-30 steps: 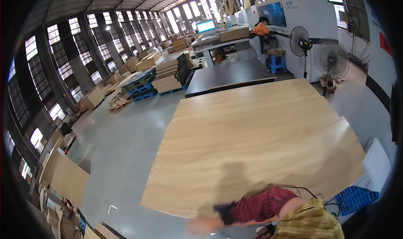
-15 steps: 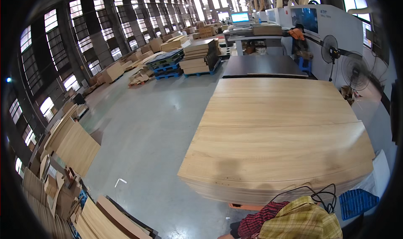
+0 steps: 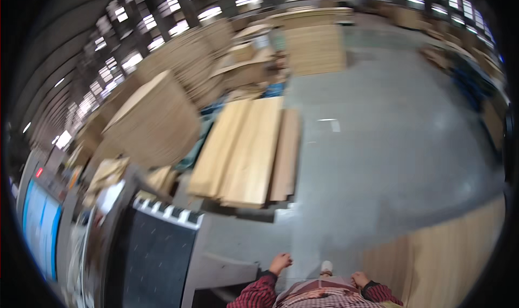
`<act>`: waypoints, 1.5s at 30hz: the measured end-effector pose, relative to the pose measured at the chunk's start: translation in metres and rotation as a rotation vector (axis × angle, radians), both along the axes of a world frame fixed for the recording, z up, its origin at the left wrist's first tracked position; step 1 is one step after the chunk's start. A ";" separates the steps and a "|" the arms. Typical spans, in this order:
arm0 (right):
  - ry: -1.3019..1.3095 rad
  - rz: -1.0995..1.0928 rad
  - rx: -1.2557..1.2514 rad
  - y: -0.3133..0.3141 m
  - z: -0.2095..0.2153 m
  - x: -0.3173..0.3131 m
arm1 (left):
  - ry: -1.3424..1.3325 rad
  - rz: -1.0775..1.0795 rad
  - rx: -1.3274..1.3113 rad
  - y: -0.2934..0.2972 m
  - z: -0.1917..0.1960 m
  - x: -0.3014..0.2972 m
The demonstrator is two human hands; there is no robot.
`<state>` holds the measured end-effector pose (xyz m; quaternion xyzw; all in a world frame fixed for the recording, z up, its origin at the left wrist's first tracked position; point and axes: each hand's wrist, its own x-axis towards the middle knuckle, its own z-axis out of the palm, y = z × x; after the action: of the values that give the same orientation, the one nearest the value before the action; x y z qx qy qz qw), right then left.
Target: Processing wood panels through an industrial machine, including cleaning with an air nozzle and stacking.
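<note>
My left hand hangs low in front of my body, its fingers loosely curled, with nothing visible in them. Nearest to it is the dark belt bed of a machine. On the other side my right hand is held close to the checked cloth at my waist, fingers curled in and no object showing. Beside it lies a large stack of wood-grain boards. Both hands are small and a little blurred. Red-and-black checked sleeves cover both forearms.
A pile of long light boards lies ahead on the grey floor. Behind it stand a curved stack of panels and an upright board stack. A lit screen is at the far left, blue pallets at the right.
My view has swung left and down, away from the big board stack and the fans. Both hands now show; the left machine and screen have come into view.
</note>
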<state>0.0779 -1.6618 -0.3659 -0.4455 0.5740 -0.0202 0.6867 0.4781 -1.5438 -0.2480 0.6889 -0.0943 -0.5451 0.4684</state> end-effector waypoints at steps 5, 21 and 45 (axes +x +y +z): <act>0.127 0.782 -0.366 -0.113 -0.017 0.107 | -0.021 0.320 0.000 0.007 0.040 0.029; 0.103 0.887 -0.234 -0.196 0.025 0.334 | 0.278 0.778 0.454 0.078 -0.058 0.121; 0.042 1.044 0.217 -0.351 -0.039 0.759 | 0.365 1.158 0.465 -0.041 -0.063 0.318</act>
<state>0.8372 -2.0124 -0.4047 -0.5984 0.2884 0.3925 0.6362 0.7958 -1.5848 -0.3114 0.6078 0.4939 -0.3192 0.5337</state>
